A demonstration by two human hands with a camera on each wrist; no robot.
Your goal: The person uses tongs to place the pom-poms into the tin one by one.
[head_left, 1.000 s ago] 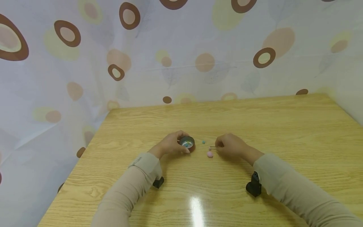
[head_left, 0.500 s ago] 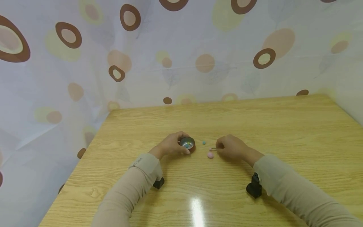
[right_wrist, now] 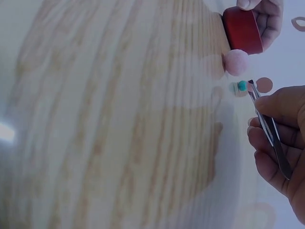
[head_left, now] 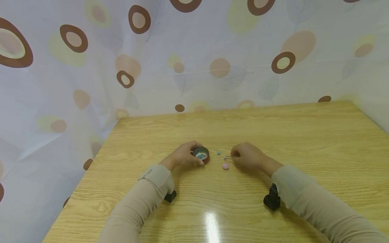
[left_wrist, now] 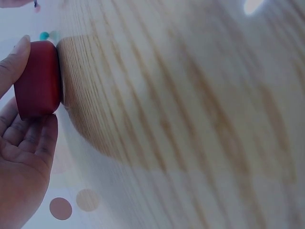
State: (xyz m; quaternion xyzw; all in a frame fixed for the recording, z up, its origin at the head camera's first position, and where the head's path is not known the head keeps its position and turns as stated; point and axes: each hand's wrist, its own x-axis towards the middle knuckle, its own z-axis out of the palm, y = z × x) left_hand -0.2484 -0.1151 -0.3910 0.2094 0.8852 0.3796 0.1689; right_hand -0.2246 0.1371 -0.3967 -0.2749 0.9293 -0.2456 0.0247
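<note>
My left hand [head_left: 183, 155] grips a small round bowl [left_wrist: 39, 80], red outside and shiny metal inside, thumb on one side and fingers on the other. Inside the bowl sit a few tiny blue and yellow balls [head_left: 202, 154]. In my right hand [head_left: 247, 156] is a pair of metal tweezers [right_wrist: 270, 125], pinched between thumb and fingers. At the tweezers' tips is a tiny pale pink ball [head_left: 225, 158]. Below it on the table lies a larger pink pom-pom [head_left: 225, 166]. A small teal ball [head_left: 218, 153] lies between the bowl and the tweezers.
The wood-grain table [head_left: 194, 209] spreads around both hands. A patterned curtain [head_left: 194, 67] hangs behind it and along the left side. Black wrist cameras [head_left: 272, 199] hang beneath both sleeves.
The tweezers' prongs, seen apart earlier, now lie nearly together, and their tips with the tiny pink ball have shifted slightly away from the larger pom-pom. My left hand and the bowl stay put.
</note>
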